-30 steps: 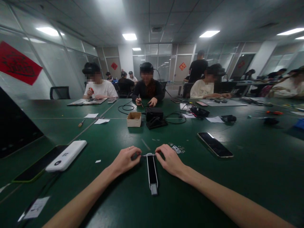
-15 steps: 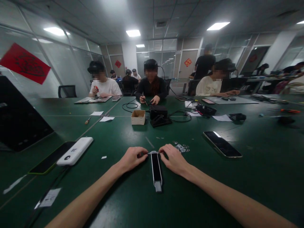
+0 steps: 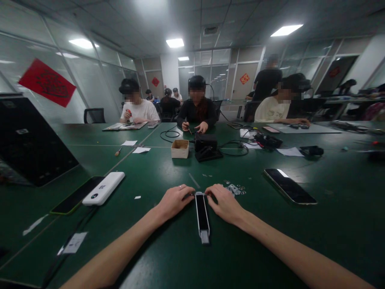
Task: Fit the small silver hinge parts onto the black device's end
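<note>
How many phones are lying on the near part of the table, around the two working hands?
2: a dark-screened phone right of the right hand, and a green-edged phone left of the left hand, beside the white power bank, which may hide its edge.

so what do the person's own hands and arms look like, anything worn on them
The left hand wears no glove, and a thin, pale ring shows on one finger. The right hand is gloveless too, with no ring that can be made out. Both forearms are bare as far as the picture shows: no sleeves, watch or bracelet in view.
</note>
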`<state>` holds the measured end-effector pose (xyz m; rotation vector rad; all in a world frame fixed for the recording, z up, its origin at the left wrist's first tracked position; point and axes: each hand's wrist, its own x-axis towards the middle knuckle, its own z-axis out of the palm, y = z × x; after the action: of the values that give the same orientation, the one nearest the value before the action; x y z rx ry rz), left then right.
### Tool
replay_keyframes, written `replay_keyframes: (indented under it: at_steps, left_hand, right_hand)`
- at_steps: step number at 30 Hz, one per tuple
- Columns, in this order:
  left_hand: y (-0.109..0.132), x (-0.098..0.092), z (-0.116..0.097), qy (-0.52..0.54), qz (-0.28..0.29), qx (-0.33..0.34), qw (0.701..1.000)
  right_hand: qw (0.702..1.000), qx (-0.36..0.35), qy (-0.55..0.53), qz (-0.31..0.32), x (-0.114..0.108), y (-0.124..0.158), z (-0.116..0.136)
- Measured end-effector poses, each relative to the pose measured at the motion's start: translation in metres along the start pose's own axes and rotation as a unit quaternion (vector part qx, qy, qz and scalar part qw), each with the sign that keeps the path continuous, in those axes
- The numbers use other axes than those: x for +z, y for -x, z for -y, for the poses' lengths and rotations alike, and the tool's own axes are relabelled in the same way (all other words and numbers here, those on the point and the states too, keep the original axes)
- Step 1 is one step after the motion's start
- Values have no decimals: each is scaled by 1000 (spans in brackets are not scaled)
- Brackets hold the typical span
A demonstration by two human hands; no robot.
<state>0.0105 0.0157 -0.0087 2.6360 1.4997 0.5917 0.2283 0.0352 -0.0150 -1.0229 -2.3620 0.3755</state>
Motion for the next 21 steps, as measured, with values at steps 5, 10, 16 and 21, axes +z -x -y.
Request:
replay_keyframes:
  at_steps: [5,10,16,21]
  left_hand:
    - [0,-2,2,-9,-1,3,1000]
    - [0,-3,6,-3,-9,21,1000]
    - [0,-5,5,-6,-1,25,1000]
    - [-1,-4,6,-11,9,24,1000]
  right_hand:
    - [999,-21,38,-5,-5,-1,2]
    - [996,-13,85,-18,-29,-14,-16]
    - [981,108,144,73,-60,-26,-75]
    - [983,67,117,122,-64,-24,-97]
